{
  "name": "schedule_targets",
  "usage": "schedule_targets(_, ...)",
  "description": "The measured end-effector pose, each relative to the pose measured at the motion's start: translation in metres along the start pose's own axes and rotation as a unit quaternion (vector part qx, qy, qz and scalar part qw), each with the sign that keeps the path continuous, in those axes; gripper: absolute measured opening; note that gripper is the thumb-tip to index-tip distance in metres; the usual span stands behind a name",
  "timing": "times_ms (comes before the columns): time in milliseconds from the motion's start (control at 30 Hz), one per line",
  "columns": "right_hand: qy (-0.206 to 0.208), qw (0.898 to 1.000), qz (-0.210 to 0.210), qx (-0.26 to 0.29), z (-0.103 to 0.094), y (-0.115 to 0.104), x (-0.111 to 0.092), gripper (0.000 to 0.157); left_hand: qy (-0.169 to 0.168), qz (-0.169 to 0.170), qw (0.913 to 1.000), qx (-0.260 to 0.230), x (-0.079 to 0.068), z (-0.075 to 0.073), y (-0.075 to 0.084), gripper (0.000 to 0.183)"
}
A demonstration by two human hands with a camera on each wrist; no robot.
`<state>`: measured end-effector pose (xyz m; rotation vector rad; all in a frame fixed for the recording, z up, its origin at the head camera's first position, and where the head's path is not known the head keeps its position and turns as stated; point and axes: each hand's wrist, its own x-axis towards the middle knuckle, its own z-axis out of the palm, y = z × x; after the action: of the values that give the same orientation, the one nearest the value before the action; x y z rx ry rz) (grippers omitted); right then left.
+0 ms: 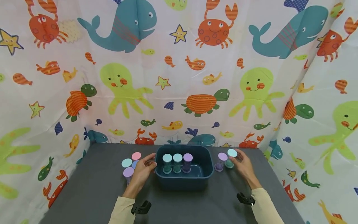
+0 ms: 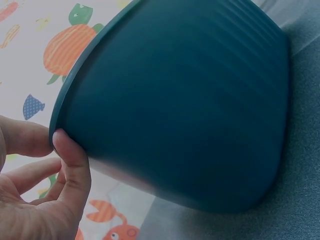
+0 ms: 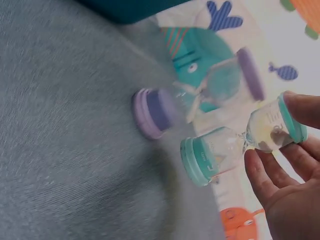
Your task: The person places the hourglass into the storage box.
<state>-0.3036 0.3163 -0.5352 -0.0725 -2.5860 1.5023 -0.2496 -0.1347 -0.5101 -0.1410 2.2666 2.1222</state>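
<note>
My left hand [image 1: 142, 173] pinches the left rim of a dark teal plastic bin [image 1: 184, 184], thumb and finger on its edge in the left wrist view. Inside the bin stand two teal-capped sand timers [image 1: 167, 159] and a purple-capped one [image 1: 188, 158]. To the bin's right, my right hand [image 1: 244, 167] holds a teal sand timer [image 3: 204, 156] by its upper end, with thumb and fingers around the cap and upper bulb. Whether its base touches the table, I cannot tell. Beside it a purple sand timer [image 1: 222, 157] stands on the table.
Left of the bin, partly behind my left hand, is a group of several sand timers, with pink [image 1: 136, 156], teal [image 1: 126, 162], blue and purple [image 1: 128, 172] caps. The grey table [image 1: 92, 186] is backed by a curtain [image 1: 167, 93] printed with sea animals.
</note>
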Motion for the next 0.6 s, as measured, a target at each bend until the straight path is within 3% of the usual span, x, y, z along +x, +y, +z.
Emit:
schedule_targets(267, 0.019, 0.999, -0.03, -0.008, -0.012, -0.03, -0.007, 0.059, -0.003, 0.0, 1.0, -0.004, 0.0, -0.001, 0.0, 0.045)
schedule_targets(600, 0.034, 0.999, -0.036, -0.017, -0.03, -0.064, -0.018, 0.06, -0.004, 0.003, 1.0, -0.006, 0.0, -0.001, 0.0, 0.045)
